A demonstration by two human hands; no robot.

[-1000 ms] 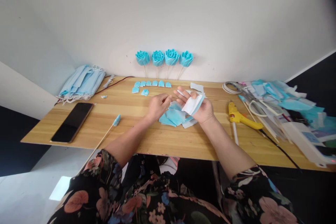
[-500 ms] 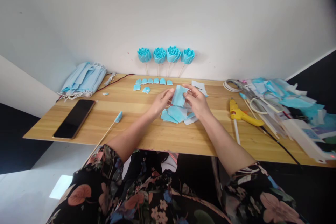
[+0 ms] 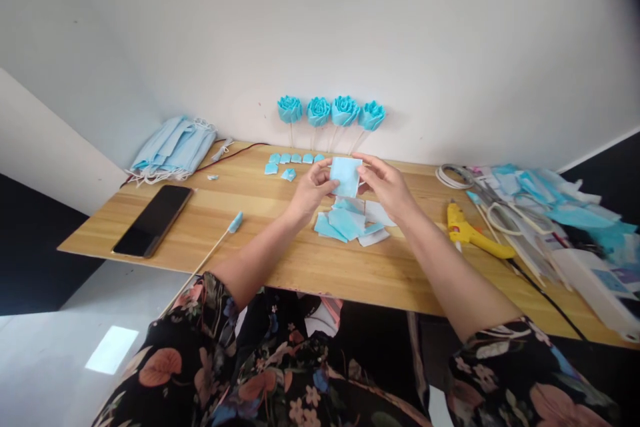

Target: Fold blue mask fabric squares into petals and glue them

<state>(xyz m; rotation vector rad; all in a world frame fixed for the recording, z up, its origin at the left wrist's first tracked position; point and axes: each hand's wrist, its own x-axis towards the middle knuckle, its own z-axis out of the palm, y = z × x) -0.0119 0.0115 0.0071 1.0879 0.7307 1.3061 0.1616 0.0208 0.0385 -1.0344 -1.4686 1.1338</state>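
A long wooden table (image 3: 280,267) stands against a white wall and carries everything. Along its right end spreads a big heap of scraps (image 3: 545,197), blue and white cuttings mixed with loops of elastic and sticks. At the far left corner lies a stack of blue face masks (image 3: 173,150), and nearer the left front edge a dark phone (image 3: 153,220) lies flat, screen up. A yellow glue gun (image 3: 475,235) lies to the right of the middle, its cord running off towards the front right edge. A thin stick with a blue tip (image 3: 207,257) lies slanted across the front edge, left of the arms. Four blue fabric roses (image 3: 331,111) on sticks lean upright at the back edge against the wall, and before them lies a row of small folded blue petals (image 3: 293,159). In the middle of the table sits a loose pile of cut blue and white pieces (image 3: 350,223). Above this pile, the left hand (image 3: 310,190) and the right hand (image 3: 387,187) together hold one blue fabric square (image 3: 346,177) upright off the table, fingers of each pinched narrow on its side edges.
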